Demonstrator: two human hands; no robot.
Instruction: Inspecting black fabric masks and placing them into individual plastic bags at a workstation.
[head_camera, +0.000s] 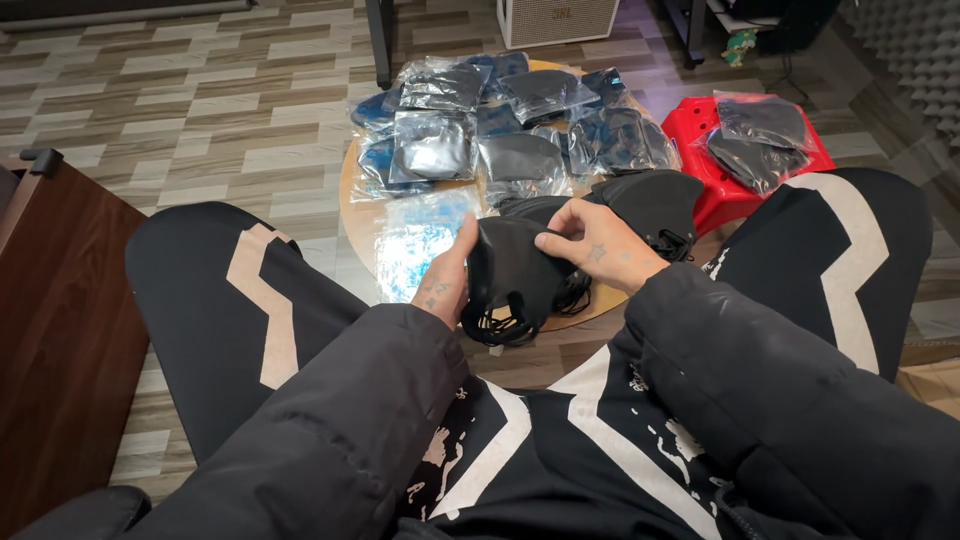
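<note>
Both hands clamp one black face mask (510, 275) over the near edge of the round wooden table (362, 235): left hand (447, 280) on its left side, right hand (600, 245) pinching the top edge. Loose black masks (650, 205) lie just behind. Beyond, a heap of bagged masks (500, 125), overlapping, count unclear. One red stool (700, 165) carries two more bags (762, 140)

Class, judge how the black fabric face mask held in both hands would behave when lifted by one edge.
The black fabric face mask probably flops: it bends between the left hand and right hand. Likely light. Its dangling ear loops might snag.
</note>
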